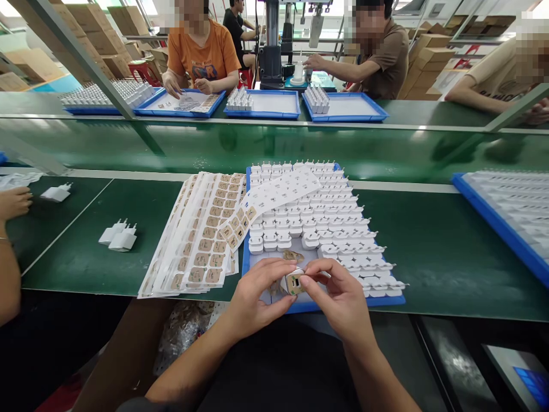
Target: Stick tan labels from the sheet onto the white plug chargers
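The left hand (263,289) pinches the charger (294,282), seemingly to steady its stickered face, while the right hand (338,294) pinches its edge. Beneath the fingers, the tray (402,299) keeps other chargers (310,241) rowed beyond; sheets (189,234) lie left, probably for easy reach.

The only view looks out from the person's own head, above and behind the left hand (261,290) and the right hand (338,294). It faces forward and tips down, with the forearms (193,352) rising from the bottom edge. Both hands appear near the camera, below the middle of the view, over the near edge of the desk (429,246). The frame is wide: past the hands it reaches seated people (203,57) well apart on the far side; left of the left hand, a neighbour's arm (8,257); right of the right hand, a cut-off tray (501,223); below both, the wearer's lap (278,366).
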A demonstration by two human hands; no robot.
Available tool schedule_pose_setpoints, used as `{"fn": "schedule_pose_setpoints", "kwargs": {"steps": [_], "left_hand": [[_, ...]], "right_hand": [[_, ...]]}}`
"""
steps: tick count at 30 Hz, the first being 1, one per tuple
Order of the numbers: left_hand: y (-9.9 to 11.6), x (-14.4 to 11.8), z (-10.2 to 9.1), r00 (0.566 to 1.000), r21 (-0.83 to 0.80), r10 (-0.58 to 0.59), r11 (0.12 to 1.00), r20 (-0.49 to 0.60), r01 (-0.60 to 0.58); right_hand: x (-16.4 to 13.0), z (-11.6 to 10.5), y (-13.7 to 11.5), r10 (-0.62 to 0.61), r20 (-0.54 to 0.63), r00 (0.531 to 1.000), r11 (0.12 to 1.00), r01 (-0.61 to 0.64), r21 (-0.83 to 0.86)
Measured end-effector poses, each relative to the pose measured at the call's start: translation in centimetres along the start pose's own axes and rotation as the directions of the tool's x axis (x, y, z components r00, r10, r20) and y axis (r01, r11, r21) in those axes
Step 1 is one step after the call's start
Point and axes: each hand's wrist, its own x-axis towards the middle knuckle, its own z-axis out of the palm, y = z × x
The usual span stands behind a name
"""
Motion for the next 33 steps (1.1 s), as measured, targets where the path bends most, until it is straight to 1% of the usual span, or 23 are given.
{"fn": "schedule_pose_setpoints", "kwargs": {"steps": [7,13,20,23,25,26,28,31,33], "left_hand": [[-0.1,-0.1,0.0,1.0,0.017,-0.004,1.0,0.006,0.004],[-0.1,-0.2,0.1,1.0,0.045,0.012,0.999,-0.022,-0.011],[-0.1,-0.1,0.1,0.999,0.082,0.035,0.996,-0.041,-0.032],[-0.2,-0.2,0.2,0.997,0.106,0.054,0.993,-0.055,-0.048],[-0.3,-0.2,0.2,0.996,0.104,0.06,0.993,-0.071,-0.052],[-0.4,-0.2,0.2,0.995,0.094,0.056,0.994,-0.084,-0.048],[-0.4,-0.3,0.3,0.991,0.067,0.037,0.997,-0.126,-0.029],[-0.6,-0.7,0.6,0.981,0.026,0.017,1.0,-0.194,-0.012],[-0.9,-1.0,0.9,0.974,0.001,0.011,1.0,-0.224,-0.011]], "right_hand": [[0.2,0.4,-0.5,-0.02,-0.031,0.999,0.993,0.016,-0.114],[0.1,0.8,-0.7,-0.04,-0.06,0.997,0.977,0.026,-0.211],[0.1,1.3,-0.8,-0.109,-0.043,0.993,0.949,0.091,-0.303],[0.1,1.4,-0.6,-0.155,-0.069,0.986,0.914,0.116,-0.389],[0.1,1.4,-0.5,-0.172,-0.096,0.98,0.901,0.118,-0.417],[0.1,1.4,-0.4,-0.163,-0.093,0.982,0.908,0.112,-0.404],[0.2,1.3,-0.4,-0.095,-0.037,0.995,0.942,0.078,-0.326],[0.2,1.2,-0.1,0.035,0.073,0.997,0.993,-0.026,-0.114],[0.1,1.2,0.4,0.086,0.083,0.993,0.995,-0.091,0.05]]}}
